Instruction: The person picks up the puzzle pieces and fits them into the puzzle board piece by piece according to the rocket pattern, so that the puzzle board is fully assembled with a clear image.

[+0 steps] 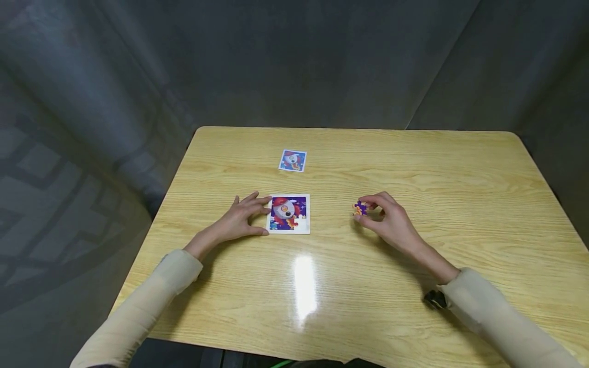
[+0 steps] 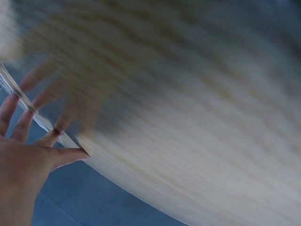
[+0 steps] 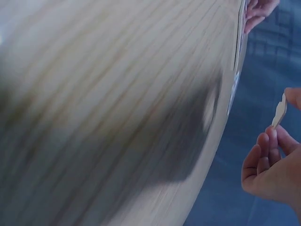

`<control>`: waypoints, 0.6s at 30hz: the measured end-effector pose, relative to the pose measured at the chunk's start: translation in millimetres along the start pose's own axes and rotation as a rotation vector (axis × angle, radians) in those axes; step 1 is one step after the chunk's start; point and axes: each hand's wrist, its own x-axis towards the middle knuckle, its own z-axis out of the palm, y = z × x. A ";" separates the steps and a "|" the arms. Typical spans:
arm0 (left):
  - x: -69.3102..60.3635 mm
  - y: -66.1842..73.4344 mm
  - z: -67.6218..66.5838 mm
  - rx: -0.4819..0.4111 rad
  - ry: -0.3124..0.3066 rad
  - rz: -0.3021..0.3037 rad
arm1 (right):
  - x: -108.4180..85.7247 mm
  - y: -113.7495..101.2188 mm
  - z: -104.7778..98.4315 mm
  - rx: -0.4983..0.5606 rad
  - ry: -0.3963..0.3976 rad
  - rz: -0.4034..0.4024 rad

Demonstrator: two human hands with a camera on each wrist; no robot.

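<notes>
A small square jigsaw puzzle in a white tray lies on the table in the head view. Its pieces show a round white face on purple. Bare white shows in the tray's lower right part. My left hand is spread at the tray's left side, fingertips and thumb touching its edge; the left wrist view shows these fingers along the thin edge. To the right of the tray, my right hand pinches a purple and orange jigsaw piece between thumb and fingers. In the right wrist view this piece appears edge-on, above the table.
A square picture card with a similar design lies behind the tray. The wood-grain table is glossy, with a bright reflection in front of the tray. Grey curtains hang beyond the table's back edge and at its sides.
</notes>
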 end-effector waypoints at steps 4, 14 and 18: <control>0.1 0.1 0.2 0.002 0.001 0.000 | 3.4 -4.2 5.4 0.016 -0.020 0.000; 0.4 -2.0 2.3 0.007 0.001 -0.001 | 7.8 -10.2 13.2 0.018 -0.051 0.009; 0.0 -2.3 2.4 0.008 0.010 0.006 | 9.7 -11.1 16.6 0.027 -0.045 -0.006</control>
